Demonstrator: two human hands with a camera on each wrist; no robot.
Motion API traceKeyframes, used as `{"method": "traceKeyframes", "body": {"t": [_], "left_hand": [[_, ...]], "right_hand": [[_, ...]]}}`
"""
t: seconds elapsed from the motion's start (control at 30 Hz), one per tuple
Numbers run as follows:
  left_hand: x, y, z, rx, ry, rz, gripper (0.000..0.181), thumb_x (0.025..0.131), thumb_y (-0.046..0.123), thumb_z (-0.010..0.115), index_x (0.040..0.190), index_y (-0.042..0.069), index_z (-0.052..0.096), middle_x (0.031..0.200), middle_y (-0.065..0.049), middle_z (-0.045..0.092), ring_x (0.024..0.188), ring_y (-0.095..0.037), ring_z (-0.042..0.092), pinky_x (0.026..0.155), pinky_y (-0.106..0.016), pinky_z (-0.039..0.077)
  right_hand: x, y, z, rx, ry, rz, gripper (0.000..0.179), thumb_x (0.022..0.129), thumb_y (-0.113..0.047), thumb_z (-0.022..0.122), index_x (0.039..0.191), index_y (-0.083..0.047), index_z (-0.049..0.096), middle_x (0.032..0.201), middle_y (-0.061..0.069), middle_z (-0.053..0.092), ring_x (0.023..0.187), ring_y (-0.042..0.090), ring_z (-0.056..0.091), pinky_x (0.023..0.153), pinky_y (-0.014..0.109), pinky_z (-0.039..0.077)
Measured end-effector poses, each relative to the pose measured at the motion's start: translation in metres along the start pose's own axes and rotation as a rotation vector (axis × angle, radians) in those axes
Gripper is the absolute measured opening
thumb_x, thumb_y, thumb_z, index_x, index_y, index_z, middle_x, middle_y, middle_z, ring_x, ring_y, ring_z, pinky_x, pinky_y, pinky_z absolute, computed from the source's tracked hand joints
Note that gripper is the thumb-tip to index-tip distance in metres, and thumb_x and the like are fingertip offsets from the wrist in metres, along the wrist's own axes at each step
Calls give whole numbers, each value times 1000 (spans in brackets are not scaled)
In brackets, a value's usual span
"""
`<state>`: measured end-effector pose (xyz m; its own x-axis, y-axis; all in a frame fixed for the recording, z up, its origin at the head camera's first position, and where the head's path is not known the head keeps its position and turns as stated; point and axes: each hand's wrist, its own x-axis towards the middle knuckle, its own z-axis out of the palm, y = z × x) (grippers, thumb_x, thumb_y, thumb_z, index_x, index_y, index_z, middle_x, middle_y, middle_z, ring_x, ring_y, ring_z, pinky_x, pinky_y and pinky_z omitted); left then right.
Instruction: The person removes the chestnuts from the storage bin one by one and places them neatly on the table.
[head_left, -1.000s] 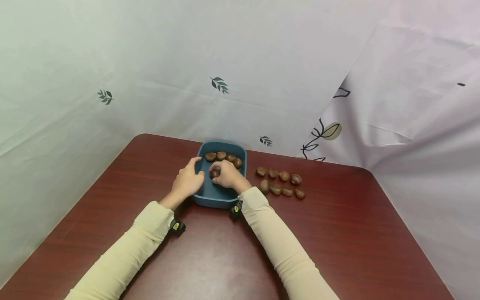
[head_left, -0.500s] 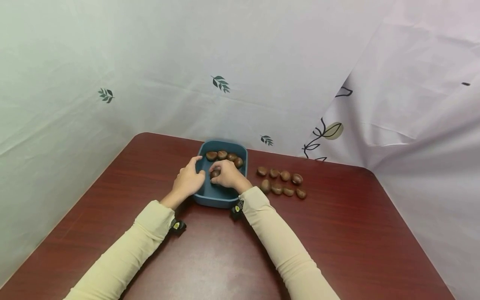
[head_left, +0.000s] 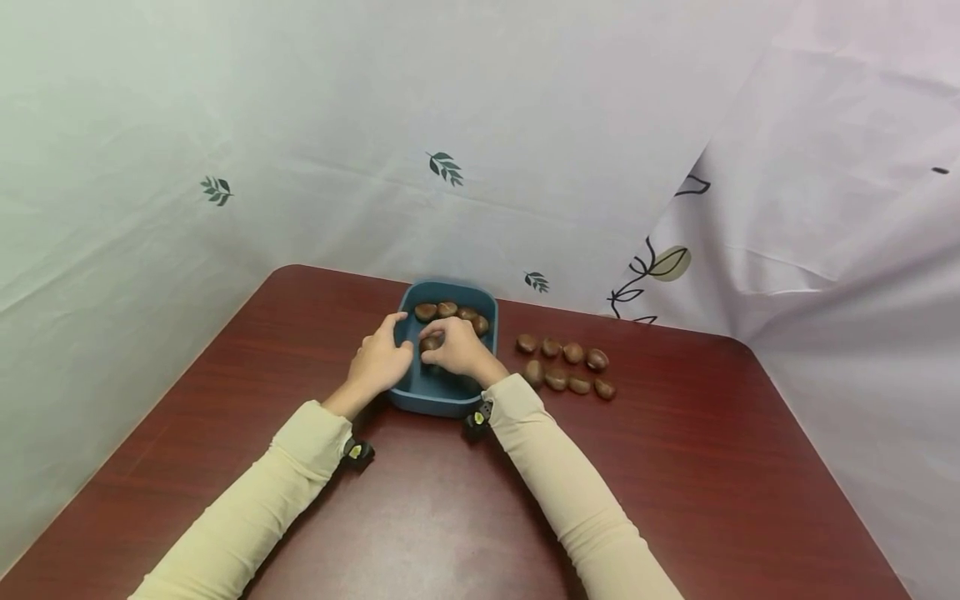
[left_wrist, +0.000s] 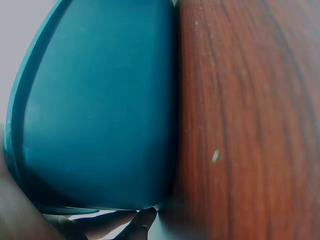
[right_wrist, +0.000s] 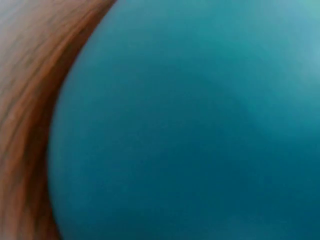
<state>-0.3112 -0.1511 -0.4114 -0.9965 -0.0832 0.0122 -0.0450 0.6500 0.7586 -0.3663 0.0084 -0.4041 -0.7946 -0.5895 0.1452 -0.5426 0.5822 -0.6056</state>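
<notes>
A blue rectangular box (head_left: 427, 405) stands on the table, with a row of brown chestnuts (head_left: 447, 309) along its far end. My left hand (head_left: 381, 358) grips the box's left wall, thumb over the rim and fingers on the outside. In the left wrist view the box's outer wall (left_wrist: 100, 110) fills the left half, and parts of the fingers (left_wrist: 115, 222) show below it. Inside the box my right hand (head_left: 459, 348) pinches another chestnut (head_left: 431, 342) between thumb and fingers, low over the floor. The right wrist view shows only the box's wall (right_wrist: 190, 125) and some table.
To the right of the box, several chestnuts lie on the table in two rows, a back row (head_left: 573, 353) and a front row (head_left: 557, 379). The reddish-brown table (head_left: 697, 467) ends at the back against a pale hanging cloth (head_left: 337, 150) with leaf prints.
Almost nothing differs. The whole scene has shifted very slightly right in the head view. My right hand still holds the chestnut in the box, and the left hand keeps its grip.
</notes>
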Motion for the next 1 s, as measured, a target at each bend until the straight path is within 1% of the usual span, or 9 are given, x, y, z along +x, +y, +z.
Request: {"method": "traceKeyframes", "body": {"t": [0.07, 0.13, 0.33, 0.43, 0.57, 0.7, 0.83, 1.0], "left_hand": [[0, 0, 1, -3, 3, -2, 59, 99, 22, 46, 155, 20, 31, 54, -5, 45, 40, -15, 29, 39, -29, 26], [0, 1, 1, -4, 4, -3, 59, 98, 22, 47, 155, 20, 31, 52, -4, 44, 39, -15, 28, 38, -29, 25], [0, 2, 1, -7, 5, -15, 59, 98, 22, 47, 155, 20, 32, 54, -4, 44, 40, -15, 31, 39, -29, 27], [0, 3, 1, -4, 7, -22, 58, 98, 22, 47, 155, 21, 33, 56, -6, 47, 41, -17, 33, 40, -30, 29], [0, 4, 0, 5, 16, -24, 58, 98, 22, 47, 154, 21, 34, 63, -9, 50, 45, -19, 38, 44, -33, 32], [0, 4, 0, 6, 18, -21, 58, 98, 22, 46, 154, 21, 34, 62, -9, 49, 46, -19, 36, 45, -33, 31], [0, 2, 0, 0, 17, -11, 58, 98, 21, 46, 154, 22, 34, 57, -7, 47, 43, -17, 32, 42, -31, 28], [0, 0, -1, -5, 9, 3, 58, 98, 21, 45, 155, 21, 33, 56, -6, 46, 43, -16, 30, 42, -30, 26]], "right_hand": [[-1, 0, -1, 21, 28, -13, 27, 86, -9, 75, 113, -3, 73, 108, 7, 71, 93, 21, 64, 75, 30, 50], [-2, 0, -3, 33, 55, -25, 28, 87, -10, 74, 114, -3, 73, 111, 8, 69, 93, 22, 64, 73, 29, 50], [-14, -6, -16, 69, 128, -38, 31, 86, -12, 75, 117, -7, 73, 118, 13, 62, 94, 25, 64, 77, 32, 53], [-22, -9, -24, 87, 154, -56, 31, 86, -14, 77, 116, -10, 74, 118, 12, 62, 92, 25, 65, 77, 33, 54], [-37, -11, -35, 113, 197, -85, 30, 85, -15, 78, 115, -10, 74, 114, 8, 64, 91, 23, 65, 77, 33, 54], [-55, -9, -46, 139, 234, -94, 30, 85, -16, 79, 114, -11, 75, 111, 5, 65, 90, 20, 66, 74, 32, 55], [-74, -2, -55, 179, 243, -80, 30, 85, -17, 80, 113, -11, 75, 112, 4, 65, 92, 20, 68, 71, 32, 55], [-100, 8, -66, 199, 262, -40, 30, 84, -15, 81, 112, -9, 75, 112, 5, 67, 94, 23, 69, 72, 33, 54]]}}
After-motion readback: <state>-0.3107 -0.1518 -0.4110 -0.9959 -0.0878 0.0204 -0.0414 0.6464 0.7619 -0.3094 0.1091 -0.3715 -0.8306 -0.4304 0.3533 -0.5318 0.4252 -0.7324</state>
